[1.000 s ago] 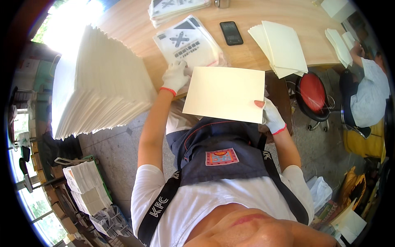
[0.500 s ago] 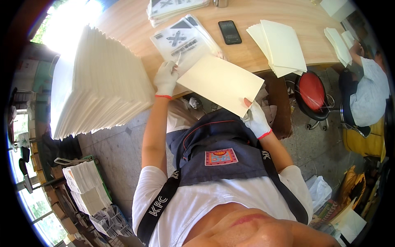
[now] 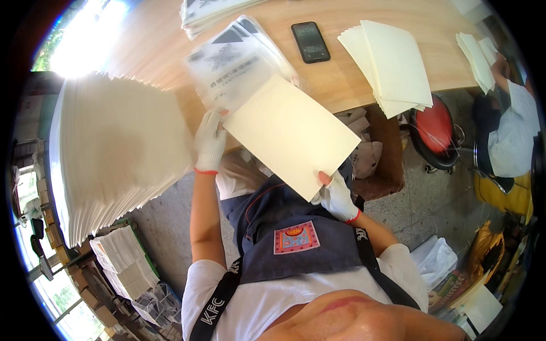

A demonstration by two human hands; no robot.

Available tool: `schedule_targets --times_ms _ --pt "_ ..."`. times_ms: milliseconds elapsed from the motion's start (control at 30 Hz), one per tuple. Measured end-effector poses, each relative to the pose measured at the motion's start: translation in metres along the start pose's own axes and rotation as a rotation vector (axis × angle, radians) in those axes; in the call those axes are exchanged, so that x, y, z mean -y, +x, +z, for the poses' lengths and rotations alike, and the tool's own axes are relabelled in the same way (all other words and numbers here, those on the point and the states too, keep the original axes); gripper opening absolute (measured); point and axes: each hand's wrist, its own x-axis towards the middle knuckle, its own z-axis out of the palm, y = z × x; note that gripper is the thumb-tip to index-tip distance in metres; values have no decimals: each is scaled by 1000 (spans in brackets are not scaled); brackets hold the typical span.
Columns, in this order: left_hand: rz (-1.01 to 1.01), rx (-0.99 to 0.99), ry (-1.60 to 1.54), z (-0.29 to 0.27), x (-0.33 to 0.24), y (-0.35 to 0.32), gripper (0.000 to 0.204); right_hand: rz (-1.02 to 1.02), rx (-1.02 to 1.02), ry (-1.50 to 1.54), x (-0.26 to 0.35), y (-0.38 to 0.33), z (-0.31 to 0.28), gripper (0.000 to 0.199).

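A cream sheet or thin pad of paper slants in front of me, its far-left edge meeting the printed clear plastic bag on top of a pile. My right hand, in a white glove with a red cuff, grips the paper's near corner, its bare thumb on top. My left hand, gloved the same way, is closed at the near-left edge of the bag, beside the paper's left corner. The bag's top layer looks raised there. How far the paper reaches inside the bag is unclear.
A tall stack of cream paper stands at the left. A phone and a fanned paper pile lie on the wooden table. More printed bags lie farther back. A red stool and another person are at the right.
The paper has come nearer and turned more toward me, with my right hand on its corner. My left hand has shifted left and nearer, and the bag's top layer has lifted.
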Motion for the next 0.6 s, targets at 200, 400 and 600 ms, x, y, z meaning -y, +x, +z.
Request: schedule_targets --times_ms 200,400,600 --pt "-94 74 33 4 1 -6 47 33 -31 -14 -1 8 0 34" --pt "-1 19 3 9 -13 -15 46 59 -26 -151 -2 16 -5 23" --pt "-131 -191 -368 31 -8 -49 38 114 19 -229 5 21 -3 21"
